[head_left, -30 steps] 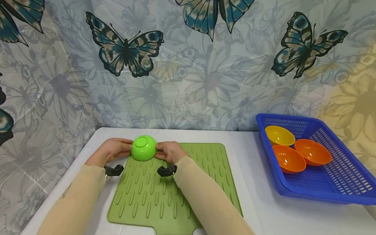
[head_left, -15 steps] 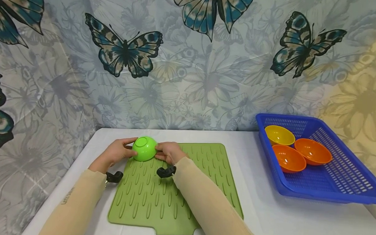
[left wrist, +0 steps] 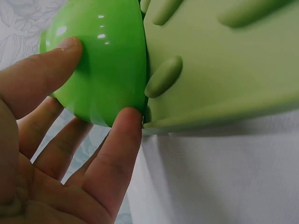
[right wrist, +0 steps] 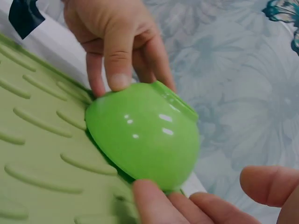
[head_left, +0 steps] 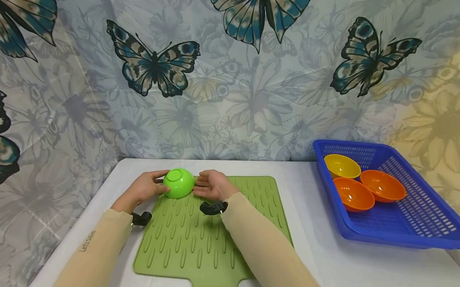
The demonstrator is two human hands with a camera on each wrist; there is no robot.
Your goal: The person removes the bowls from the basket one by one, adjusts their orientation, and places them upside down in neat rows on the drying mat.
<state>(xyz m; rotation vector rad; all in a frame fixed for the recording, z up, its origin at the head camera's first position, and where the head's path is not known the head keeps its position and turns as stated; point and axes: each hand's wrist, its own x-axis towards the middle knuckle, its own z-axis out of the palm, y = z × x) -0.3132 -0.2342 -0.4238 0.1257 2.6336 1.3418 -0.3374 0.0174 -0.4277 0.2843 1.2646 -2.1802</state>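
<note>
A bright green bowl (head_left: 180,186) lies upside down at the far left corner of a green ridged mat (head_left: 195,252). My left hand (head_left: 142,190) holds the bowl's left side, the thumb (left wrist: 58,63) pressed on its curved wall and the fingers spread along it towards the rim. At the other side is my right hand (head_left: 215,186), fingers fairly straight and thumb raised clear of the bowl. In the right wrist view those fingertips (right wrist: 149,196) reach the bowl's near rim; whether they touch it, I cannot tell.
On the right of the white-covered table (head_left: 336,269) stands a blue slotted basket (head_left: 402,234). It holds a yellow bowl (head_left: 342,166) and two orange bowls, one in front (head_left: 353,194) and one beside it (head_left: 382,186). Butterfly-patterned cloth (head_left: 253,119) hangs behind.
My left hand has shifted its hold, its thumb now showing on the bowl's side. The bowl has moved slightly right. My right hand has loosened, with its fingers straighter and thumb lifted.
</note>
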